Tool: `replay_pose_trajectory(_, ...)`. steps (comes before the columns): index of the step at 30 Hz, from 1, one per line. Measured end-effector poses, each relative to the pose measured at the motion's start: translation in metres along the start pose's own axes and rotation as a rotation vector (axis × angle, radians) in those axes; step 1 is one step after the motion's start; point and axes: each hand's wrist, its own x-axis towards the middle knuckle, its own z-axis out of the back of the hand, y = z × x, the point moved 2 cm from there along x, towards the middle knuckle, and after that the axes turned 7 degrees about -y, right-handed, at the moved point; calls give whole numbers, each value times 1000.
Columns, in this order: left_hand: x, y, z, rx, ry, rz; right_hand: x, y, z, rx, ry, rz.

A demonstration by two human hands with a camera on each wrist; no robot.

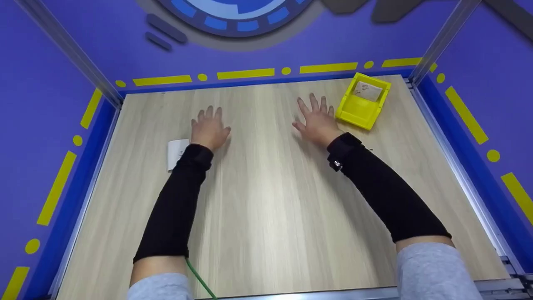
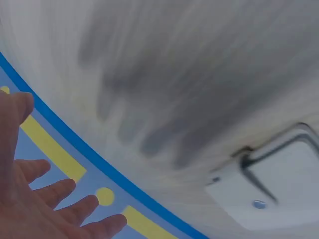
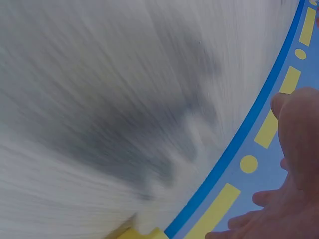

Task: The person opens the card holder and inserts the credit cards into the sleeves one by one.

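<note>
Head view: my left hand (image 1: 208, 131) is over the wooden table (image 1: 258, 187), palm down, grip wide, fingers spread. A flat white piece (image 1: 175, 155) lies on the table just left of that wrist, partly covered by it. My right hand (image 1: 318, 125) is palm down too, fingers fanned, grip wide. Yellow bin (image 1: 359, 109) sits just right of it; can't tell if they touch. Second white piece (image 1: 368, 91), with brownish marks, lies in the bin's far end. Black sleeves (image 1: 170, 216) on both my forearms.

Left wrist view: my fingers reach in at lower left, white piece at lower right, blue dot on it.

Right wrist view: my hand at right, bin edge at bottom.
</note>
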Motion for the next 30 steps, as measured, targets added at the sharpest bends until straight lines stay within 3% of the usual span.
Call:
replay_pose_trajectory(8, -15, 52, -2, -51, 5, 100, -7, -7, -3, 64, -1, 12)
replay_pose_trajectory(13, -33, 94, -6, -76, -31, 230, -10, -12, -5, 93, -13, 32)
replay_pose_trajectory(16, -44, 111, -7, -95, -62, 316, -13, -17, -8, 83, -18, 50)
replay_pose_trajectory(21, -63, 124, -2, -144, -99, 377, -15, -23, -13, 71, -28, 85)
replay_pose_trajectory(30, -96, 130, -2, -151, -72, 510, -15, -26, -15, 69, -26, 85)
